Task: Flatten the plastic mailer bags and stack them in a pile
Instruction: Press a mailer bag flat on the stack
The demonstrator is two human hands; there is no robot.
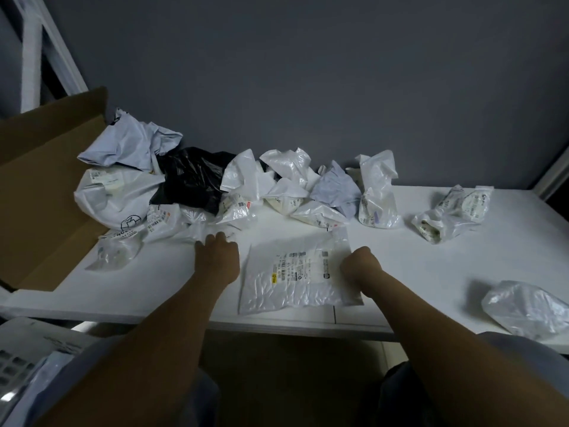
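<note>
Two grips: left grip (217,257) touching crumpled bag (184,231), right grip (358,266) curled on flat mailer (295,278) edge; holds unclear.

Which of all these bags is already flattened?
The white labelled mailer lying flat at the near edge of the table, between the left hand and right hand; the other bags are crumpled.

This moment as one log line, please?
left hand: at crumpled bags | right hand: on flat mailer | flattened: one
</note>
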